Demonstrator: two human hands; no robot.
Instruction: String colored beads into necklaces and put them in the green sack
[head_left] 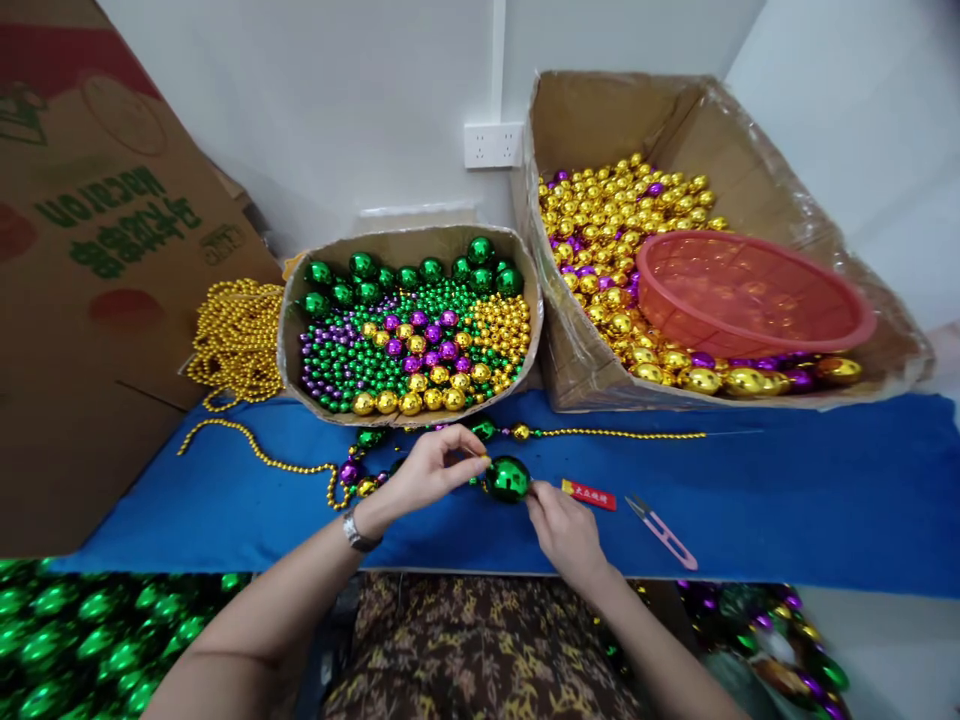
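A large shiny green bead (508, 479) is between my two hands, just above the blue cloth. At its left side, the thumb and forefinger of my left hand (431, 470) pinch what looks like a small gold bead (487, 463). My right hand (568, 532) is closed, its fingertips gripping the right end of the green bead; the thread there is hidden. Behind my hands lies a bead strand (622, 434) of small gold beads, with a bare thread end at the right. More of it, with purple, green and gold beads (350, 472), curves round on the left.
An oval cardboard tray (410, 418) of sorted beads stands behind my hands. A big carton (757, 170) of gold and purple beads holds a red basket (757, 290). Pink thread snips (664, 532) and a red packet (590, 494) lie right. Gold strands (236, 335) and a carton (90, 350) stand left.
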